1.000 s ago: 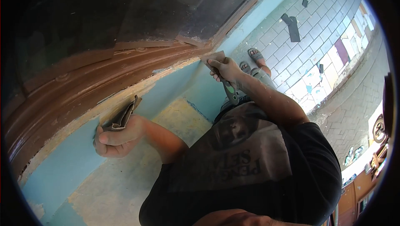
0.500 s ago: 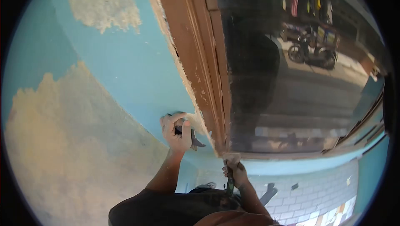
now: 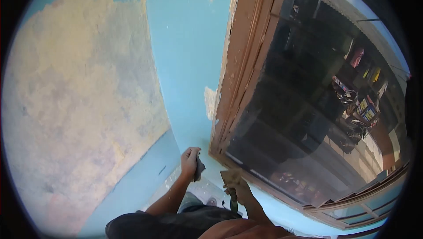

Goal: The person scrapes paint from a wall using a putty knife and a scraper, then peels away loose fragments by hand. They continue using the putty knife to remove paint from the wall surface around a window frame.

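Evidently, any lettering on the yellow panel [image 3: 366, 109] reflected in the window pane [image 3: 286, 98] is too small to read; my right hand [image 3: 239, 189] is clamped round a scraper [image 3: 228, 177], blade pointing up by the brown window frame [image 3: 247, 58], handle lengthwise toward me, while my left hand [image 3: 190, 162] grips folded sandpaper [image 3: 199, 169] beside it

1. Dark grey marks the sheet [image 3: 199, 168] in the left hand [image 3: 189, 162].
2. A brownish-grey scraper blade [image 3: 229, 176] tops a dark greenish handle [image 3: 234, 204] in the right hand [image 3: 240, 189].
3. Turquoise wall [image 3: 187, 49], blotched cream and grey, spreads above and left of the hands.
4. Above them, a brown frame [image 3: 247, 49] borders near-black glass [image 3: 286, 107].
5. Below, a black shirt [image 3: 163, 223].
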The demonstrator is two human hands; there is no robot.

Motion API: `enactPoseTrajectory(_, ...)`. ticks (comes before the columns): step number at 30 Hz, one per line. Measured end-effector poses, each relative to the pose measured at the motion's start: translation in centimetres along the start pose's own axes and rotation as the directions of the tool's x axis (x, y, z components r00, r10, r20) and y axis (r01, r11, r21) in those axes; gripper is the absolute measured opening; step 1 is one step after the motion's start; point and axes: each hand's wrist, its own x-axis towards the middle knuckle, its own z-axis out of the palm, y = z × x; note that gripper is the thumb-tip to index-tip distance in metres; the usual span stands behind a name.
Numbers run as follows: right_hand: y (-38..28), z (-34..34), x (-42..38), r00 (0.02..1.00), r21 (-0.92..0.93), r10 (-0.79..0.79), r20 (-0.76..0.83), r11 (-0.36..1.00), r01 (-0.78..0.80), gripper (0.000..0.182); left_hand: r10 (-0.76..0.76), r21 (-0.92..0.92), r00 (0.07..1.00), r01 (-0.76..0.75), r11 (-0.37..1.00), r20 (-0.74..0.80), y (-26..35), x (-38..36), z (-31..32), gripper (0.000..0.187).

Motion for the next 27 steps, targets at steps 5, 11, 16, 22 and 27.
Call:
enactPoseTrajectory(5, -4.1, 3.0, -0.1, 0.979, -0.246, -0.090, 0.181, 0.960, 0.134, 0.028, -0.128, -0.021, 0.985, 0.127, 0.992, -0.118, -2.1, -2.2, -3.2, 0.025)
enactPoseTrajectory(11, -5.2, 3.1, -1.3, 0.973, -0.269, -0.156, 0.170, 0.943, 0.198, 0.034, -0.179, -0.089, 0.968, 0.166, 0.982, -0.175, -2.2, -4.5, -4.8, 0.027)
enactPoseTrajectory(16, -3.0, 1.8, -2.3, 0.985, -0.316, -0.152, 0.082, 0.933, 0.171, 0.032, -0.284, -0.029, 0.931, 0.285, 0.958, -0.230, -5.2, -4.1, -9.4, 0.040)
enactPoseTrajectory(22, -1.6, 0.1, -2.6, 0.982, -0.359, -0.180, 0.051, 0.914, 0.186, 0.032, -0.442, -0.401, 0.851, 0.313, 0.861, -0.285, -7.4, -3.7, -17.2, 0.051)
enactPoseTrajectory(27, -2.9, 0.3, -3.1, 0.962, -0.411, -0.272, 0.010, 0.876, 0.252, 0.030, -0.428, -0.493, 0.836, 0.227, 0.840, -0.343, -6.2, -2.5, -19.3, 0.053)
